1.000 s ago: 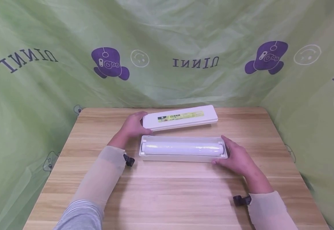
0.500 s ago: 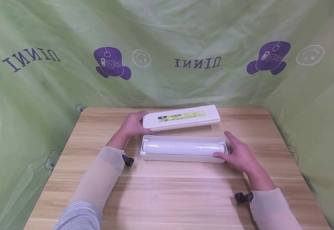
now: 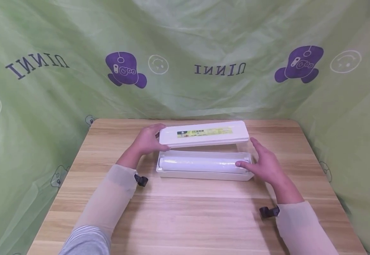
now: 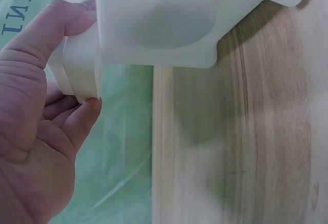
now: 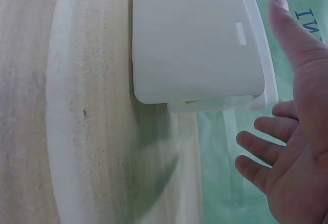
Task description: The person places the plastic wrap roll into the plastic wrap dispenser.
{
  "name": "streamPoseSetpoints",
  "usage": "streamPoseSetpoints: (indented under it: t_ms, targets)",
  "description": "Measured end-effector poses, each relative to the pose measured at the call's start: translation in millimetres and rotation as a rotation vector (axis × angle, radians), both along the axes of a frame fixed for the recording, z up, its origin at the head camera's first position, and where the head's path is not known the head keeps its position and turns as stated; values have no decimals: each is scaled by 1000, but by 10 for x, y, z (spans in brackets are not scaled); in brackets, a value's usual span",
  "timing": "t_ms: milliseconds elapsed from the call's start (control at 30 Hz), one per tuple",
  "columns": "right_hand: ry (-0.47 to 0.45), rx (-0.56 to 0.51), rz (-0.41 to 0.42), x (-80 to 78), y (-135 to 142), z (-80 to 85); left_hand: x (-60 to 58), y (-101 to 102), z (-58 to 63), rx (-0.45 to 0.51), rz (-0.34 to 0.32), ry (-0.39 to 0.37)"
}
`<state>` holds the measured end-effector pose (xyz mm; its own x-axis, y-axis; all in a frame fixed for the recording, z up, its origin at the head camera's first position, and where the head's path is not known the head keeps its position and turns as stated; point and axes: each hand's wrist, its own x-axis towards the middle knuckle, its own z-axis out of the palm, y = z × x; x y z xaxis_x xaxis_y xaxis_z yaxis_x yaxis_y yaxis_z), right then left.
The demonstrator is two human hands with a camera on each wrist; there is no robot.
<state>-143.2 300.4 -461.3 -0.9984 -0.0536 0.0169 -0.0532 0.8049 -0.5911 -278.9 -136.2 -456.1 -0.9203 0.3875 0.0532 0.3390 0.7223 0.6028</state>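
A white lid (image 3: 169,136) with a yellow-green label is held up at its left end by my left hand (image 3: 146,141), thumb on the near side and fingers on the far side. In the left wrist view the thumb and fingers grip the lid's end (image 4: 82,67). Just below and nearer lies a long white box (image 3: 204,175), its top uncovered, with a white roll of cling film (image 3: 200,164) inside. My right hand (image 3: 266,166) hovers at the box's right end, thumb and fingers spread, holding nothing; the right wrist view shows those fingers (image 5: 256,149) apart from the box.
The wooden table (image 3: 185,216) extends in front of the box and to both sides. A green printed curtain (image 3: 185,92) hangs behind the table's back edge and along both sides.
My right hand has let go of the box's right end, lifted and spread its fingers. The lid, still in my left hand, has swung its right end nearer, toward the box.
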Motion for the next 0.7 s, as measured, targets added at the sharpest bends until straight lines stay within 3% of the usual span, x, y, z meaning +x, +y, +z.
streamPoseSetpoints:
  t_ms: [267, 700]
  targets:
    - [-11, -19, -20, -68, -18, 50, 52, -1, 40, -18, -20, 31]
    - [7, -9, -19, -201, -5, 80, 151, -10, 80, -20, -36, 14]
